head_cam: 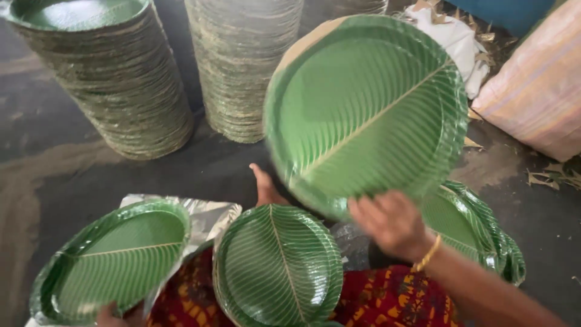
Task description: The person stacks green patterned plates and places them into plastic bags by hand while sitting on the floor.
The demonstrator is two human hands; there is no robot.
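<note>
Head view, looking straight down: the right hand [390, 221] is up in the middle of the picture, fingers clamped on the lower rim of a big green leaf-patterned plate [366, 109], which is lifted and tilted so its printed face shows to the camera. Gold bangle [427, 254] on that wrist. Down at the bottom left corner, the left hand [112, 316] is only partly in shot, fingertips pinched on the near edge of a second leaf plate [115, 257], held tilted over a sheet of silver foil [209, 215]. Between the two, a stack of leaf plates [278, 266] rests on the lap, on red patterned cloth [387, 300]. A bare foot [266, 188] pokes out just behind that stack. To the right, more green plates [478, 233] lie overlapping on the dark floor [54, 151]. At the back stand two tall plate stacks, one left [115, 85], one centre [242, 66], and a woven sack [538, 91] sits far right
</note>
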